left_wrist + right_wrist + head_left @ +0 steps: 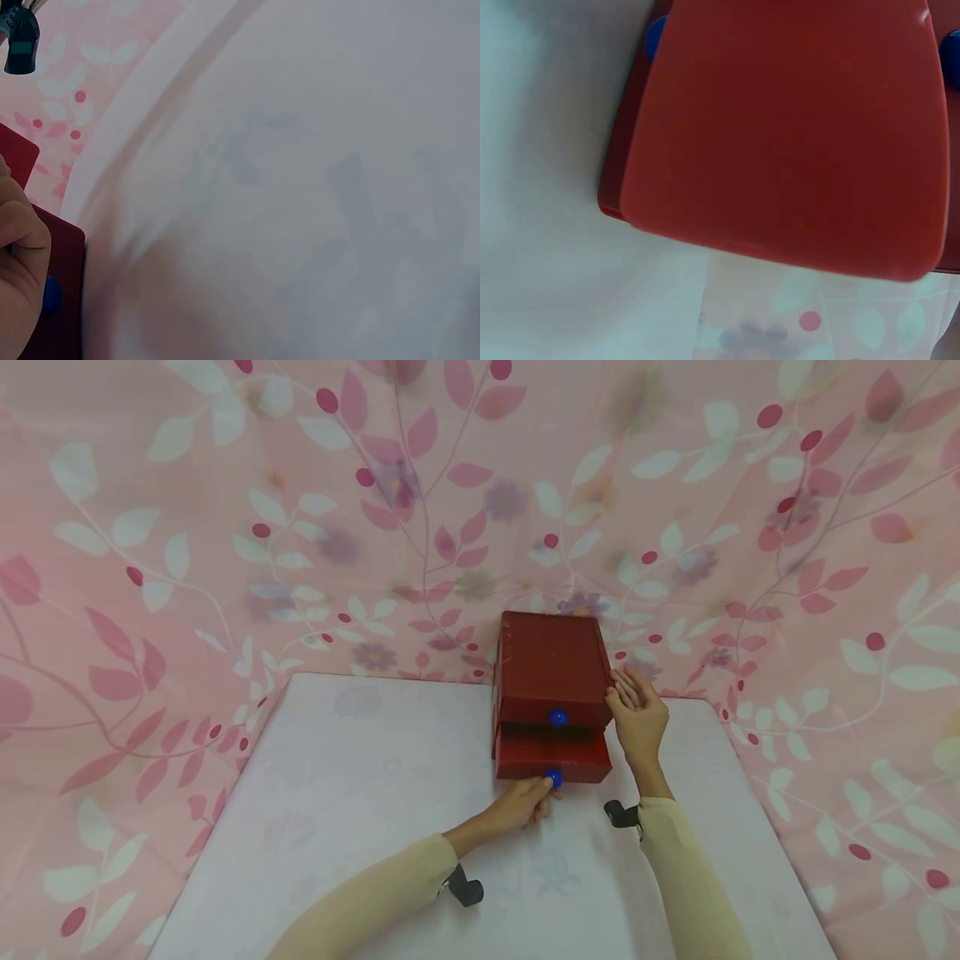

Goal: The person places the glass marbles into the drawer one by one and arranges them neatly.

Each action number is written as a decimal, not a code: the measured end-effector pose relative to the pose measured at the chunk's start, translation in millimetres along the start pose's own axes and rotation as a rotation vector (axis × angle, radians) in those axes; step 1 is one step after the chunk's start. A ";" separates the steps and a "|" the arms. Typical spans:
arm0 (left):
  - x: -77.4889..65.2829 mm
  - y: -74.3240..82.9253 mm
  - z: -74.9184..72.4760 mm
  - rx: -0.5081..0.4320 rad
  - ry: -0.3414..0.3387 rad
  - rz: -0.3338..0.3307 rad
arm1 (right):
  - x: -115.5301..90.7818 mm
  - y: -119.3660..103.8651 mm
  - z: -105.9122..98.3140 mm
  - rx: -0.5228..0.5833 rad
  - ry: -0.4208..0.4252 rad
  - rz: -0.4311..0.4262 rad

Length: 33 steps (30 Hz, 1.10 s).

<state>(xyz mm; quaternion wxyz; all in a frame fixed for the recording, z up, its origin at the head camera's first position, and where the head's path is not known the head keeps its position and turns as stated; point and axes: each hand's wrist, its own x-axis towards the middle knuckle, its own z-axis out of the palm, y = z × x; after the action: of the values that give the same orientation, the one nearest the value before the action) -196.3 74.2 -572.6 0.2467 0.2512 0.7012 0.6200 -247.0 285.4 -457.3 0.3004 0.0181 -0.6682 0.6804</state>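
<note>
A red drawer cabinet (551, 656) stands toward the back of the table, with a blue knob (558, 718) on its top drawer. Below it, a red drawer (525, 768) is pulled partly out, and a dark gap shows above it. My left hand (521, 803) pinches this drawer's blue knob (553, 777) between thumb and fingers. My right hand (639, 718) rests its extended fingers against the cabinet's right side. In the right wrist view the pulled-out drawer's front (787, 142) stands forward between two other blue knobs. The left wrist view shows another blue knob (51, 295) beside the hand.
The table (360, 777) has a white cloth with faint prints. A pink floral curtain (420, 510) hangs behind the table and along its sides. Black wrist cameras (467, 888) sit on both forearms.
</note>
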 end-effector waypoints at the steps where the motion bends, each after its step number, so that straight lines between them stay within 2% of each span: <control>1: 0.9 -0.5 -0.7 0.006 0.005 -0.003 | 0.0 0.1 -0.2 0.004 -0.001 -0.001; 10: 10.1 -1.0 -2.5 0.022 0.075 -0.015 | 1.3 0.8 -1.0 0.002 0.004 0.015; 18: 18.5 2.1 -0.3 0.051 0.152 0.024 | 1.7 -1.2 -1.1 -0.002 0.009 0.004; 21: 20.5 1.4 -1.9 0.050 0.156 0.010 | 1.7 0.0 -0.9 0.002 0.009 0.007; 26: 22.4 -1.8 -5.3 -0.013 0.132 -0.014 | 1.6 2.0 -1.0 0.015 0.007 0.007; 33: 15.6 28.7 -6.0 -0.070 0.159 -0.017 | 0.7 0.4 -2.2 0.018 0.000 0.019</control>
<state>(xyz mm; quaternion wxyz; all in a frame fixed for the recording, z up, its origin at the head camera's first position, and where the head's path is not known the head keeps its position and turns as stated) -210.7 83.0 -544.0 0.2043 0.1865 0.6986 0.6598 -246.9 287.7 -457.5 0.2939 0.0144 -0.6622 0.6891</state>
